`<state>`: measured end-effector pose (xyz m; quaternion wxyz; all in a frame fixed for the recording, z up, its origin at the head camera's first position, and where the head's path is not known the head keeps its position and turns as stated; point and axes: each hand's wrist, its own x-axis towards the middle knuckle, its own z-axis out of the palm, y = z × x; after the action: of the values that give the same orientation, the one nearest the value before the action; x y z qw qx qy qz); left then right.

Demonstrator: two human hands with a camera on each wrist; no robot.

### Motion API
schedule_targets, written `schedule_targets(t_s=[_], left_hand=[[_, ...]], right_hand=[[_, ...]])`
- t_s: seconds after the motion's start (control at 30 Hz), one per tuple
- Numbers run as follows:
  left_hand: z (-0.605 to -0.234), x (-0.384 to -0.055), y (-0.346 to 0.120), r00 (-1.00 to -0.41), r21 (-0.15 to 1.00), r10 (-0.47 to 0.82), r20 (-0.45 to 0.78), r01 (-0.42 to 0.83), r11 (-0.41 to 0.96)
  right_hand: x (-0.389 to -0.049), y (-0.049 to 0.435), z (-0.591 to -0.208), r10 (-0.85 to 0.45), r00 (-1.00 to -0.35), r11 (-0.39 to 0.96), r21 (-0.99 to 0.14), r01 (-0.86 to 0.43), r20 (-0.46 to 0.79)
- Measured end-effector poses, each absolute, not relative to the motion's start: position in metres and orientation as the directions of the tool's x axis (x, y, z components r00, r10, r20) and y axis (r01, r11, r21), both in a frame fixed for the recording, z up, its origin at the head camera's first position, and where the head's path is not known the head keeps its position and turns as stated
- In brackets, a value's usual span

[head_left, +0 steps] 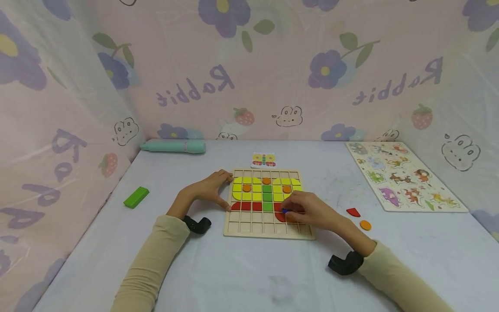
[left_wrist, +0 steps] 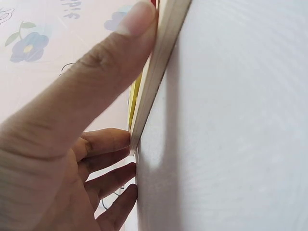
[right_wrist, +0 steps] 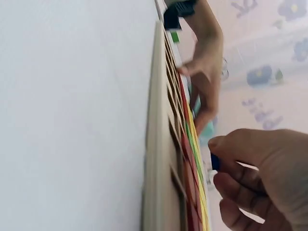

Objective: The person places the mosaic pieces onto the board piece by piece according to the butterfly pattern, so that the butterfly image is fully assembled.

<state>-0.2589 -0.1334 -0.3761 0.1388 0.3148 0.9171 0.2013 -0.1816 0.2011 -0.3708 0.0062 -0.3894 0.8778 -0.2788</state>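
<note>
A wooden grid board [head_left: 253,227] lies on the table, with yellow, orange, green and red pieces in its cells. My left hand [head_left: 208,188] is at the board's left edge. In the left wrist view, its thumb and fingertips [left_wrist: 126,138] touch the wooden side, spread apart. My right hand [head_left: 312,210] is over the board's lower right part and pinches a small blue piece [right_wrist: 215,161] between thumb and forefinger. Red pieces [head_left: 280,216] show just beneath this hand, which hides part of the right side of the grid.
A pattern card [head_left: 263,160] lies behind the board. To the right are a loose red piece [head_left: 353,212], an orange disc [head_left: 365,225] and an animal puzzle board [head_left: 405,175]. On the left lie a green block [head_left: 136,197] and a teal tube-shaped object [head_left: 173,146].
</note>
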Motion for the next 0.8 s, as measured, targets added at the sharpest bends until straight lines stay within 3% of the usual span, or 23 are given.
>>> schedule_targets(t_s=[0.2,0.47,0.8], left_hand=[[-0.377,-0.259,-0.132,-0.765,0.467,0.63,-0.132,0.513,0.72],[-0.375,-0.258,-0.132,-0.767,0.467,0.628,-0.134,0.51,0.723],[-0.376,-0.259,-0.133,-0.768,0.466,0.627,-0.134,0.509,0.723]], right_hand=[[-0.184,0.169,-0.378,-0.739,-0.641,0.514,-0.443,-0.734,0.205],[-0.186,0.157,-0.385,-0.723,-0.651,0.542,-0.395,-0.742,0.231],[-0.188,0.157,-0.385,-0.709,-0.659,0.538,-0.414,-0.735,0.25]])
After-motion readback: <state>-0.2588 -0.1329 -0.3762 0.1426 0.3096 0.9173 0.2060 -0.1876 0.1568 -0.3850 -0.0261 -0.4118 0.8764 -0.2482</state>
